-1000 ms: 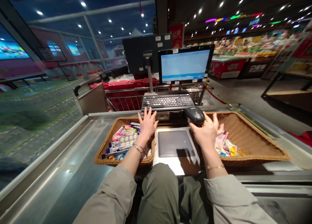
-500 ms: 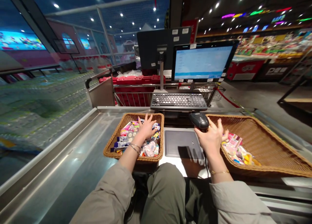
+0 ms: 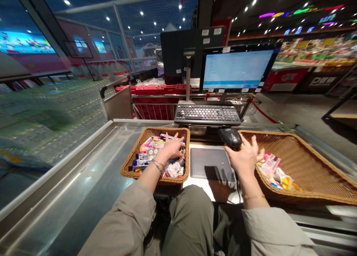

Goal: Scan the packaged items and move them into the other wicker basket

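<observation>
My left hand (image 3: 172, 149) reaches into the small wicker basket (image 3: 131, 160) on the left and lies with fingers spread on the colourful packets (image 3: 152, 149) inside. My right hand (image 3: 244, 155) holds the black barcode scanner (image 3: 230, 137) at the near-left corner of the large wicker basket (image 3: 306, 163); its outer fingers stick out above the packets (image 3: 273, 170) there. A dark flat pad (image 3: 212, 163) lies between the baskets, in front of my knees.
A black keyboard (image 3: 206, 114) and a lit monitor (image 3: 237, 69) stand behind the baskets, with a second screen's back (image 3: 181, 48) beside them. Red shopping baskets (image 3: 156, 90) sit beyond. A steel counter (image 3: 83, 181) slopes down on the left.
My left hand has dropped from the keyboard's edge into the left basket onto the packets. The right hand keeps the scanner. The view has shifted left.
</observation>
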The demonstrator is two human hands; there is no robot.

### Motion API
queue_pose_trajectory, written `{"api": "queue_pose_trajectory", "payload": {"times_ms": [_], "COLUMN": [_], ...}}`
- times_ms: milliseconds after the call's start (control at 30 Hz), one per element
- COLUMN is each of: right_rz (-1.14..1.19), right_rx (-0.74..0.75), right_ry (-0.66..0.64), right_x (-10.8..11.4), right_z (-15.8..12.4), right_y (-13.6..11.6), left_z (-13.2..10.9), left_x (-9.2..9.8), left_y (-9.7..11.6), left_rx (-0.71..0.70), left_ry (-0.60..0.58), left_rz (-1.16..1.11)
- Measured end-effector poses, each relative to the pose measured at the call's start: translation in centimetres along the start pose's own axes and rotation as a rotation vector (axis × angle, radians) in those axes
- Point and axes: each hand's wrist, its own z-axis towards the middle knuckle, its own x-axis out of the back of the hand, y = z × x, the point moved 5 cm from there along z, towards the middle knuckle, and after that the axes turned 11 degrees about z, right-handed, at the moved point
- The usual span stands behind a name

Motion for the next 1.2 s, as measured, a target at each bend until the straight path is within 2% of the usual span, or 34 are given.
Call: {"api": "queue_pose_trajectory", "payload": {"times_ms": [167,300,600,800,1033,1200], "right_rz": [0.013,0.011,-0.017,-0.011,0.005,-0.004], "right_rx": [0.000,-0.005,-0.011,-0.006,-0.005,0.002], "right_ry": [-0.001,-0.006,-0.022,-0.027,-0.025,-0.025], "right_x": [0.2,0.4,0.2,0.4,0.3,0.4], "right_z": [0.0,0.0,0.0,-0.1,0.0,-0.1], "right_y": [0.0,-0.1,-0.1,-0.4,-0.1,-0.1], "left_z": [0.7,0.3,-0.6,-0.4,-0.9,-1.1], "left_x": [-0.5,-0.2,0.6,-0.7,-1.6,-1.9], "left_y": [1.3,1.4,-2.9,-5.4,-6.5,-6.7], "left_rx": [-0.060,-0.077,0.131,0.274,0.347,0.341], "left_ry": [0.043,0.088,0.158,0.173,0.148,0.137], "left_rz": [0.122,0.104,-0.128,-0.114,-0.027,0.021]}}
